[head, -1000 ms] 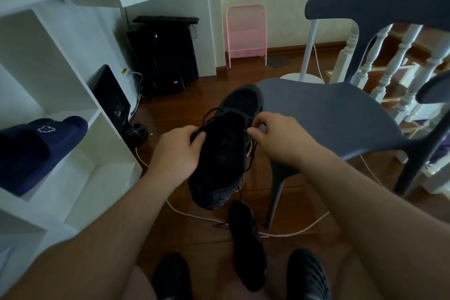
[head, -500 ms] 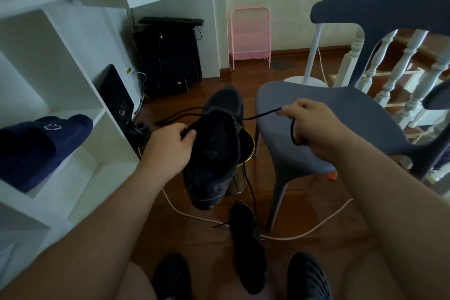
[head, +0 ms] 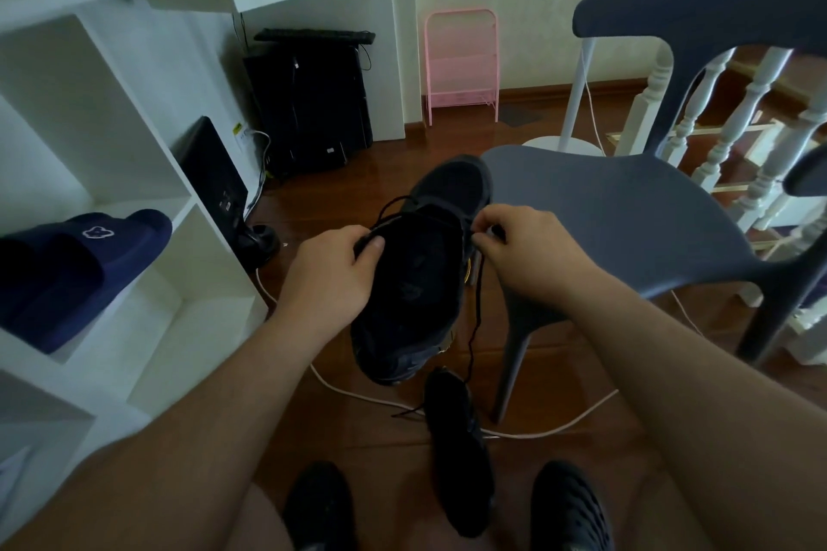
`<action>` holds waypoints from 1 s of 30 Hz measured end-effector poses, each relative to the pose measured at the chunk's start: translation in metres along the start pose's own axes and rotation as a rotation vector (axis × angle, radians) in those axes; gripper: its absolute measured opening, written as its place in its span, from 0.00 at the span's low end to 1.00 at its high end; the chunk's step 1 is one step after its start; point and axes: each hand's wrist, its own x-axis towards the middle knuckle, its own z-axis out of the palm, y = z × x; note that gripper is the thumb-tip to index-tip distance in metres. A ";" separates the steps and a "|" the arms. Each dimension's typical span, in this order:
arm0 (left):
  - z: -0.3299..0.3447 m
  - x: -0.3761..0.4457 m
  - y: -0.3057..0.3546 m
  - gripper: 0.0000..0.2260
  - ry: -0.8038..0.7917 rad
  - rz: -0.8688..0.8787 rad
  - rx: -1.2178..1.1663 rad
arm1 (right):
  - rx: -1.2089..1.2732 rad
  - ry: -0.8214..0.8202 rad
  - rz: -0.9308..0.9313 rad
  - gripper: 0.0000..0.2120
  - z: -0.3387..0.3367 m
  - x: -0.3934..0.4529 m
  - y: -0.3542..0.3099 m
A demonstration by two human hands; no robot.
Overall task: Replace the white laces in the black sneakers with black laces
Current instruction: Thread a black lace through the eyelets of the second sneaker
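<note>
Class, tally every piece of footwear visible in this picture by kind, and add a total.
Black lace-up sneakers: 2, one held in the hands, one on the floor
Black perforated clogs on the feet: 2, left, right
Navy blue slides on the white shelf: 2
Total: 6

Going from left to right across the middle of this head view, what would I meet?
Navy slipper on the white shelf → left hand → black sneaker → right hand → grey chair → white stair railing.
</note>
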 end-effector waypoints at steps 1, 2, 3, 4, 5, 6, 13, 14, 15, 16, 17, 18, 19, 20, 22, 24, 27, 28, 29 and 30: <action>-0.002 0.002 -0.001 0.12 0.014 -0.018 -0.008 | -0.009 0.004 0.025 0.03 -0.004 0.001 0.004; -0.005 0.004 -0.002 0.13 0.034 -0.044 -0.017 | -0.050 -0.006 0.083 0.03 -0.009 0.003 0.010; -0.008 0.007 -0.004 0.13 0.061 -0.075 -0.017 | -0.130 -0.045 0.161 0.04 -0.015 0.006 0.018; -0.012 0.009 -0.007 0.13 0.088 -0.101 -0.005 | -0.221 -0.115 0.246 0.05 -0.021 0.007 0.027; -0.015 0.009 -0.010 0.13 0.108 -0.113 0.017 | -0.293 -0.200 0.326 0.05 -0.026 0.007 0.035; -0.017 0.009 -0.013 0.13 0.115 -0.114 0.043 | -0.334 -0.273 0.384 0.04 -0.029 0.005 0.041; -0.010 0.004 -0.005 0.13 0.018 -0.048 0.033 | 0.079 -0.083 0.069 0.13 -0.014 -0.003 0.003; -0.009 0.003 -0.002 0.13 0.012 -0.035 0.023 | 0.074 -0.078 0.034 0.12 -0.008 -0.004 -0.002; -0.008 0.002 0.000 0.13 0.007 -0.022 0.014 | 0.064 -0.075 0.021 0.11 -0.004 -0.004 -0.004; -0.007 0.001 0.002 0.12 0.002 -0.008 0.010 | 0.051 -0.064 0.028 0.10 -0.001 -0.005 -0.005; -0.006 -0.001 0.003 0.12 -0.001 0.009 0.013 | 0.042 -0.045 0.041 0.09 0.001 -0.004 -0.006; -0.006 -0.002 0.005 0.12 -0.001 0.024 0.018 | 0.045 -0.024 0.050 0.07 0.002 -0.004 -0.005; -0.006 -0.002 0.005 0.12 0.003 0.032 0.020 | 0.057 -0.004 0.052 0.05 0.001 -0.004 -0.005; -0.007 -0.001 0.005 0.12 0.008 0.034 0.018 | 0.076 0.012 0.050 0.03 0.001 -0.004 -0.003; -0.008 0.001 0.003 0.12 0.017 0.021 0.012 | 0.121 0.020 0.039 0.02 -0.003 -0.004 -0.002; -0.010 0.003 0.001 0.12 0.016 0.001 0.010 | 0.143 -0.015 0.027 0.06 -0.007 -0.004 0.000; -0.016 0.006 -0.005 0.12 0.061 -0.026 0.007 | 0.108 -0.015 0.143 0.08 -0.020 0.000 0.018; -0.019 0.007 -0.008 0.11 0.084 -0.039 0.008 | 0.064 -0.030 0.219 0.08 -0.026 0.002 0.028; -0.022 0.008 -0.012 0.11 0.101 -0.057 0.010 | -0.003 -0.076 0.292 0.08 -0.032 0.003 0.038; -0.026 0.009 -0.015 0.11 0.113 -0.078 0.016 | -0.073 -0.146 0.357 0.07 -0.036 0.004 0.047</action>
